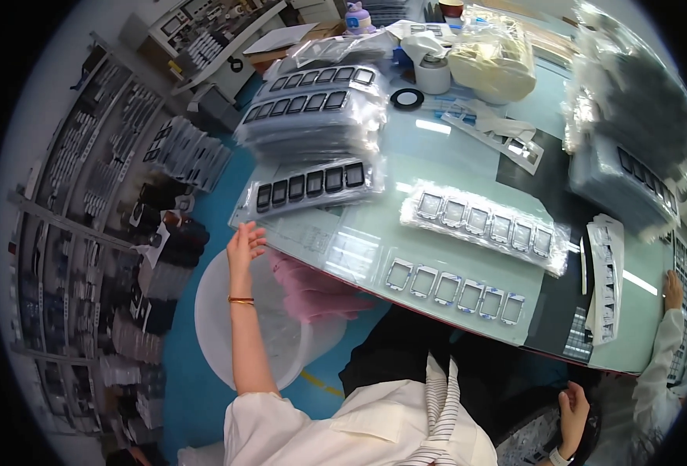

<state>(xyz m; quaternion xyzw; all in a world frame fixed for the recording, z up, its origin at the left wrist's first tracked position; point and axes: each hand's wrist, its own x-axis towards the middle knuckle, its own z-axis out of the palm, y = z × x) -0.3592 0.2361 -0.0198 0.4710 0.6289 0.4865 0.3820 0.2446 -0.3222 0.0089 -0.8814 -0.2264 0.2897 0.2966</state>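
My left hand is held out over the left corner of the table, its fingers apart and nothing in them. Just beyond it lies a clear plastic tray with a row of black rectangular frames. My right hand hangs low beside my lap, off the table, fingers loosely bent and no object visible in it. In front of me a strip of pale frames with blue-and-white patches lies flat on the glass top. Behind that strip sits a clear tray of silvery frames.
A translucent round bin and pink cloth are below the table's left edge. Stacked trays stand at the back left, bagged stacks at the right. Another person's hand is at the far right. Loaded shelves line the left.
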